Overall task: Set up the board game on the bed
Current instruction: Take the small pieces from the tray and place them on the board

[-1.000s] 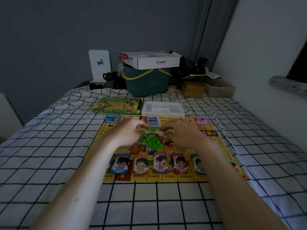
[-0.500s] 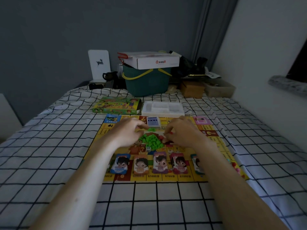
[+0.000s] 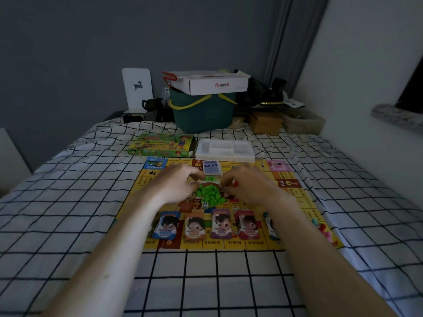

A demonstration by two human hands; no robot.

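The bed (image 3: 68,202) carries everything, its checked sheet soft and rumpled, so nothing on it sits as firmly as it would on a hard surface. The board (image 3: 295,195) lies flat in the middle of it, a stiff glossy yellow square with printed money spaces along its edges. Beyond it sit the box (image 3: 160,145), a flat printed carton, and just beside that the tray (image 3: 225,148), a white moulded plastic insert with shallow wells. Five cards (image 3: 221,224) with cartoon faces stand in a row along the board's near edge; a deck (image 3: 212,167) rests at the far edge. Both hands work over the houses (image 3: 209,194), a loose heap of small green plastic blocks at the board's centre. The left hand (image 3: 177,187) hovers with fingers loosely curled at the heap, seemingly holding nothing. The right hand (image 3: 248,187) has its fingers bent around something small and red (image 3: 235,184), too small to identify. Sorting probably goes best with light pinches, lifting pieces clear rather than raking, since pressing on the board could tilt it on the mattress and scatter the die (image 3: 205,205).
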